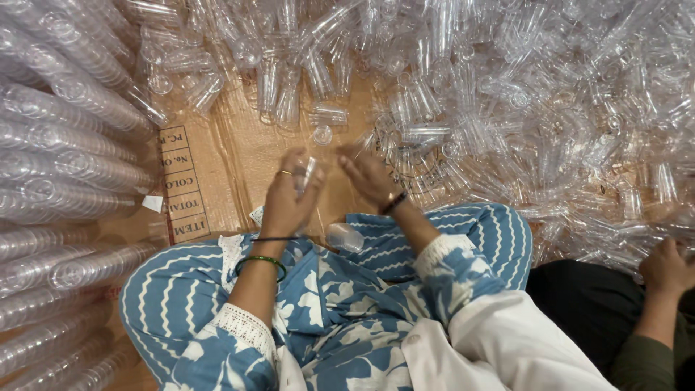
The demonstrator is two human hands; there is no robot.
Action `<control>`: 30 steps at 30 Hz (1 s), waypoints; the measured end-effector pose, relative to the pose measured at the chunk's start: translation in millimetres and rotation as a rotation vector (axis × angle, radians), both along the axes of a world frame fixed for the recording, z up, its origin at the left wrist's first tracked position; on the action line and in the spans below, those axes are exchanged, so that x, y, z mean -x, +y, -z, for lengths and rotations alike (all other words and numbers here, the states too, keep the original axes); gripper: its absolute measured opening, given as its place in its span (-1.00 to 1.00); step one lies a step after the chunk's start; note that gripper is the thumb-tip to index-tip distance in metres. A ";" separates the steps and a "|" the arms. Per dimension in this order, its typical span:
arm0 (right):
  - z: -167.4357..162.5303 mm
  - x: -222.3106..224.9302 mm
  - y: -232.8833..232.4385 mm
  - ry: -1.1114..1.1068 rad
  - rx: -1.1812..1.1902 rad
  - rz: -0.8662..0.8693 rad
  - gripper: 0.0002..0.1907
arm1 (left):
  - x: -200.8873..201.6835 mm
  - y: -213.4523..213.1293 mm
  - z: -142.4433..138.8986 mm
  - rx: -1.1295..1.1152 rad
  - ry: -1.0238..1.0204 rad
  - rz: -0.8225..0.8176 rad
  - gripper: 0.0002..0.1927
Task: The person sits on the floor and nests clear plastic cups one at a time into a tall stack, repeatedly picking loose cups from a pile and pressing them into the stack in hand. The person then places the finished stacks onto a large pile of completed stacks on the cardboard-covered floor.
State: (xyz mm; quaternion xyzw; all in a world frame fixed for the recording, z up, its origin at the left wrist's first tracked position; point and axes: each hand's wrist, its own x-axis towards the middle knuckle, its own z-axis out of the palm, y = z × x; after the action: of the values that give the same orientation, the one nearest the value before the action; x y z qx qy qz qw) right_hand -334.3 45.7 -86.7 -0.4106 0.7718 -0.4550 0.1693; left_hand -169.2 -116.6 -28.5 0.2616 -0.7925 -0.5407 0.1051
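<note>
Left hand [287,204] is gripping a clear plastic cup [307,174] just below the loose cup pile [507,101], right hand [369,174] hovering released beside it, and a careless squeeze could be cracking the thin wall.

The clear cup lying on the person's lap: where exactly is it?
In the head view, the clear cup lies on the blue patterned clothing, just below and between the left hand and right hand.
</note>
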 end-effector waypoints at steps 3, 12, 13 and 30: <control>15.7 52.1 -9.9 0.787 -0.303 0.167 -0.72 | 4.3 -5.7 4.5 0.044 0.318 -0.052 -0.32; 22.6 53.9 -6.8 -0.556 -0.034 -0.053 -0.73 | 2.7 -2.7 2.6 0.155 0.170 0.277 -0.13; 22.8 49.8 -9.4 -0.544 -0.026 -0.087 -0.73 | 3.5 -1.2 2.9 0.125 0.185 0.229 -0.18; 43.6 7.9 -66.2 0.410 -0.330 -0.771 -0.29 | 4.1 -49.8 62.0 -0.836 0.354 -0.515 -0.29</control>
State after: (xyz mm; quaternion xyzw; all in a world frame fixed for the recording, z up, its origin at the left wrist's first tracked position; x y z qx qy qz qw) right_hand -342.2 -20.5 -130.3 -0.7164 0.6427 -0.1393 0.2329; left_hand -173.3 -166.4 -90.5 0.3722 -0.3889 -0.8037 0.2538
